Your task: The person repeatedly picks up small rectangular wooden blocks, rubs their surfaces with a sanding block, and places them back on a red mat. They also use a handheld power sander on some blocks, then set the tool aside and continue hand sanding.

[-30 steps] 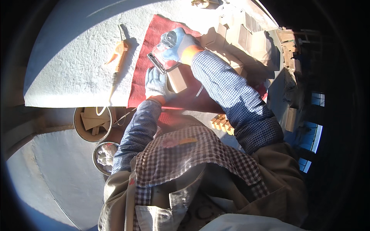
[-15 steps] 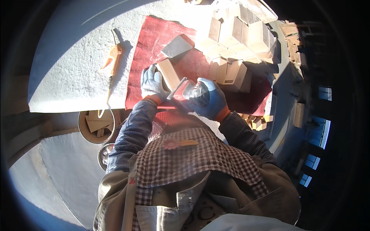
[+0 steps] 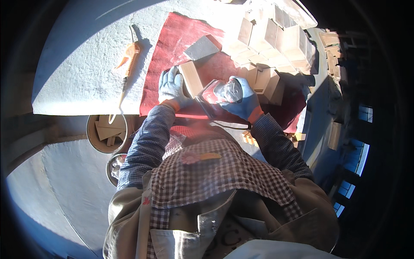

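A pale wooden block (image 3: 191,78) stands on the red cloth (image 3: 166,45) near the table's front edge. My left hand (image 3: 171,88), in a light blue glove with an orange cuff, lies against its left side, fingers stretched out and spread. Gloved alike, my right hand (image 3: 247,101) is wrapped round a red and dark power sander (image 3: 214,93). The sander is held tilted, its flat pad facing the block's near end; whether the two touch I cannot tell. Just beyond the block lies a grey block (image 3: 202,48).
Wooden boxes (image 3: 269,41) are stacked at the back right. An orange air blow gun (image 3: 129,58) with a hose lies on the white tabletop (image 3: 82,73) at left. Below the edge stand a bucket of wood scraps (image 3: 89,136) and a smaller container (image 3: 109,170).
The whole view has shifted slightly. My right hand and the sander have turned and moved a little away from me, and a dark cord now shows below them. My left hand stays beside the block.
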The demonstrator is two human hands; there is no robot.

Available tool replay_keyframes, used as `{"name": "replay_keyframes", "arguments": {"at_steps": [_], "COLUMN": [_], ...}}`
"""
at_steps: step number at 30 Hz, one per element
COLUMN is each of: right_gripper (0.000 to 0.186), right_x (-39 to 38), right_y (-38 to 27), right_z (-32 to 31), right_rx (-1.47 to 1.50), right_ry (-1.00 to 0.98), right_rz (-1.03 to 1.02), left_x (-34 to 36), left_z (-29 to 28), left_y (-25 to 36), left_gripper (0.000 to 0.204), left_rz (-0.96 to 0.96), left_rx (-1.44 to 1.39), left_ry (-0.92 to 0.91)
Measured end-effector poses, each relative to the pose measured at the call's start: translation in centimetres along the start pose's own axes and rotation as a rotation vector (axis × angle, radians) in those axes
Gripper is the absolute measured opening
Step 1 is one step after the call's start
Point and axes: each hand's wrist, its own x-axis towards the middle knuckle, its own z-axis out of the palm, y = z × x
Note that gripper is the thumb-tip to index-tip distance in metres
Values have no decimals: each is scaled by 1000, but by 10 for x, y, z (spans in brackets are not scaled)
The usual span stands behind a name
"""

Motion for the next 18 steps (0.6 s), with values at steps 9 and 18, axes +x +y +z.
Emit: {"name": "replay_keyframes", "arguments": {"at_steps": [9, 18], "right_gripper": [34, 83], "right_x": [-30, -35], "right_y": [-30, -41], "right_z": [16, -63], "right_rx": [-558, -360], "right_ry": [-48, 16], "right_rz": [-696, -210], "left_x": [4, -11], "left_z": [-4, -1], "left_y": [-2, -20], "left_gripper": [95, 68], "left_rz": [-11, 556], "left_rx": [-85, -182], "left_ry": [-60, 612]}}
